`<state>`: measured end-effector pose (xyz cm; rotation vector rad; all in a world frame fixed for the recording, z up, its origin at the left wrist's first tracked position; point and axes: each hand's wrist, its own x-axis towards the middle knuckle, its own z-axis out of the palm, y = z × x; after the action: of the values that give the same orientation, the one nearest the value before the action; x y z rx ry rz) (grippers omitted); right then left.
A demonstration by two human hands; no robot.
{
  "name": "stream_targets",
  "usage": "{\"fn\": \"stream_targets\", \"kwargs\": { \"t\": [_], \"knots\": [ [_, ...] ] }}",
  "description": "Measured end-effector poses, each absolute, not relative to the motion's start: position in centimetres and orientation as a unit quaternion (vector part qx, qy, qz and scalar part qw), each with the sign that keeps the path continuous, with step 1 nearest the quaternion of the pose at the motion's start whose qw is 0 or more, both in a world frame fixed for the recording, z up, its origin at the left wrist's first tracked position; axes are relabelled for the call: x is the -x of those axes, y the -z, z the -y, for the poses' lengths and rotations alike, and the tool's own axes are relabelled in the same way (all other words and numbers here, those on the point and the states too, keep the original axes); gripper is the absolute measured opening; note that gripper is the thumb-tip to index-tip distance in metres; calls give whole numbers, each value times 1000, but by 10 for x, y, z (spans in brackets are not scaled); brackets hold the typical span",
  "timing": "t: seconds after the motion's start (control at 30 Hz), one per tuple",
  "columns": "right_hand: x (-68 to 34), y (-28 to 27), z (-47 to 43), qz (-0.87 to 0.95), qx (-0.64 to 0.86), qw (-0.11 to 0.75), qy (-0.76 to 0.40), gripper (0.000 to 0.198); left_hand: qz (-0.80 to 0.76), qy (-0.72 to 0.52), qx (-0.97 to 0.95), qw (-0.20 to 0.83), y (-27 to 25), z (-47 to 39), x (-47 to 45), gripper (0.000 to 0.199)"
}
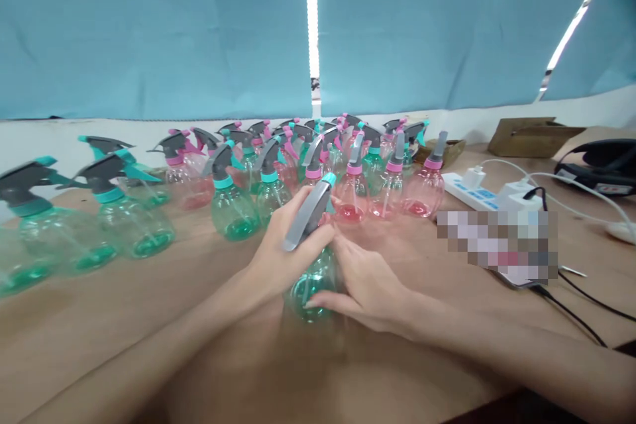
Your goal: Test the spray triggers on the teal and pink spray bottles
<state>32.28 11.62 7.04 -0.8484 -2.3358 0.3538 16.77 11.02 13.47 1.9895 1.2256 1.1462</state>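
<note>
We hold a round, translucent green plastic spray bottle [317, 273] between both hands, left of the white plastic power strip [481, 195] and nearer to us. Our left hand [281, 245] curls round the bottle's neck under its long grey sprayer head [305, 215], thumb across the front. Our right hand [370, 285] cups the bottle's right side, thumb over the lower body. We cannot tell whether its base touches the brown wooden table [199, 364]. Just left of the power strip stands a clear pink spray bottle [423, 192]; much farther left, we see green spray bottles with turquoise collars [236, 212]. A brown angular box [529, 136] lies behind the strip.
</note>
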Motion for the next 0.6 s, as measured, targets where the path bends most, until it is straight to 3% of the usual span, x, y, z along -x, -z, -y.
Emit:
{"fn": "stream_targets", "kwargs": {
  "t": [0.13, 0.4, 0.6],
  "knots": [
    [-343, -48, -131, 903, 259, 294, -178, 60, -465, -436, -731, 243, -133, -109, -160, 9],
    [-369, -26, -165, 880, 346, 287, -152, 23, -489, -439, -710, 254, -135, -107, -151, 5],
    [-332, -28, -171, 912, 262, 275, -153, 23, -494, -430, -706, 268, -124, -110, -146, 11]
  ]
}}
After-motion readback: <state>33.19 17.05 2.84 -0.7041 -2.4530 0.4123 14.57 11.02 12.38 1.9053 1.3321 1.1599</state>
